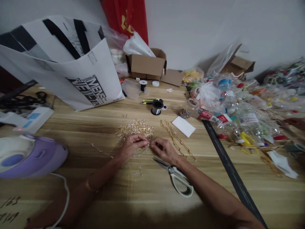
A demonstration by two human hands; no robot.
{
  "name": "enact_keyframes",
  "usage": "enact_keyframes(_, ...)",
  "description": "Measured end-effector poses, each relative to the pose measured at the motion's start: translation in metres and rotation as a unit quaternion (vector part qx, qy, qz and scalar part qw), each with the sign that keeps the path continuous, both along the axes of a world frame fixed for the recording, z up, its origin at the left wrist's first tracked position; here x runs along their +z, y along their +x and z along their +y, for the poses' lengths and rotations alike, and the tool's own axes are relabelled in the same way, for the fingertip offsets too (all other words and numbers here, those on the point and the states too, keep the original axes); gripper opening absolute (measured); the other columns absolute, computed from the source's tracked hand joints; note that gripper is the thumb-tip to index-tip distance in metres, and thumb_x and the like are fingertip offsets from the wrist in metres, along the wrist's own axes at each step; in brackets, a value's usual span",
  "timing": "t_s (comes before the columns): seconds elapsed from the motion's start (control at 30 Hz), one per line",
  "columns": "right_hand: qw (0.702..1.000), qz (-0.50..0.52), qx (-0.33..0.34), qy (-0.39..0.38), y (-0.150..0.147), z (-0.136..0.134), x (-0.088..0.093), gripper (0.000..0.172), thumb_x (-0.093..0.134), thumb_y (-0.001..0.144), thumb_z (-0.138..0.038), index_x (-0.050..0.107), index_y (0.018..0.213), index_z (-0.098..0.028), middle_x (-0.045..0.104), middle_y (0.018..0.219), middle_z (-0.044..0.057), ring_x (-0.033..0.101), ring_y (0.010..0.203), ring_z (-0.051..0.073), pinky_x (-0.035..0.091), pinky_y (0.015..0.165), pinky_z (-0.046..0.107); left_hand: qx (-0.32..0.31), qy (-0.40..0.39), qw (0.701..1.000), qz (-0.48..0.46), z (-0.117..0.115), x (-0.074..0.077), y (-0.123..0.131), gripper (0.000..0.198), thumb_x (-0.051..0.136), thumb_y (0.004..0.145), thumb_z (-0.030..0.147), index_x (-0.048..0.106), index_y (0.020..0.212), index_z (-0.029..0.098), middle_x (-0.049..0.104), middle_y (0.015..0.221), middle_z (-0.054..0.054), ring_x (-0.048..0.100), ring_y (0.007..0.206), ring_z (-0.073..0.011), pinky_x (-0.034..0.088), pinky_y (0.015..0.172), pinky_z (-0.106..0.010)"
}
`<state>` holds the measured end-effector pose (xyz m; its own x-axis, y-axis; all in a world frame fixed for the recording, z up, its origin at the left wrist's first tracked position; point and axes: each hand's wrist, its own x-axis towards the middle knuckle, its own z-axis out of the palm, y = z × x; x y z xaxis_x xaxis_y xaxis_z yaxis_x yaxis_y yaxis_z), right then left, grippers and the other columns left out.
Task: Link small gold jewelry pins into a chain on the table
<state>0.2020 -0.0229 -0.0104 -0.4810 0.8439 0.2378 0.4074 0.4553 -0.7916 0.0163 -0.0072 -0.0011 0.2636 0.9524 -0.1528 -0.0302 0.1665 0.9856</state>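
My left hand (132, 144) and my right hand (164, 149) rest on the wooden table (95, 127), fingertips pinched together around a small gold-and-crystal piece (148, 145) too tiny to name. Just beyond them lies a heap of gold beaded bits (134, 128). Gold chains (177, 140) stretch to the right of my right hand. White-handled scissors (177, 179) lie under my right wrist. A few loose crystal pieces (138, 171) sit near my left forearm.
A large white paper bag (71, 63) lies at back left, a purple appliance (28, 156) at left. Cardboard boxes (146, 65), wire spools (156, 107), a white pad (183, 126), a glass jar (190, 106), a black ruler (228, 165) and plastic clutter (250, 108) fill the right.
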Motion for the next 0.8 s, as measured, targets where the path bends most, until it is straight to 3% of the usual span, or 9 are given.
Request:
enact_keyframes(0.37, 0.999, 0.01, -0.029, 0.022, 0.0004, 0.0013, 0.0014, 0.01, 0.045, 0.088, -0.02, 0.054, 0.085, -0.016, 0.056, 0.076, 0.003, 0.051, 0.068, 0.013, 0.04, 0.064, 0.024, -0.046, 0.006, 0.999, 0.018, -0.0018, -0.0004, -0.0018, 0.017, 0.067, 0.069, 0.029, 0.064, 0.069, 0.012, 0.061, 0.057, 0.001, 0.054, 0.054, -0.009, 0.045, 0.057, -0.022)
enact_keyframes(0.6, 0.998, 0.004, -0.001, 0.06, 0.0004, -0.0004, 0.0004, 0.013, 0.042, 0.091, -0.022, 0.052, 0.085, -0.017, 0.055, 0.078, 0.005, 0.05, 0.07, 0.014, 0.04, 0.066, 0.026, -0.049, 0.013, 0.999, 0.006, -0.0025, -0.0033, -0.0003, 0.026, 0.071, 0.064, 0.03, 0.059, 0.079, 0.012, 0.062, 0.064, 0.0, 0.056, 0.056, -0.0099, 0.046, 0.056, -0.022)
enact_keyframes(0.8, 0.997, -0.002, 0.019, 0.078, -0.0007, -0.002, 0.0003, 0.016, 0.039, 0.092, -0.023, 0.053, 0.086, -0.018, 0.055, 0.081, 0.006, 0.05, 0.074, 0.015, 0.041, 0.069, 0.027, -0.066, 0.022, 0.997, 0.047, -0.0024, -0.0075, -0.0004, 0.018, 0.069, 0.066, 0.027, 0.061, 0.07, 0.011, 0.06, 0.06, 0.0, 0.055, 0.055, -0.0099, 0.044, 0.055, -0.022)
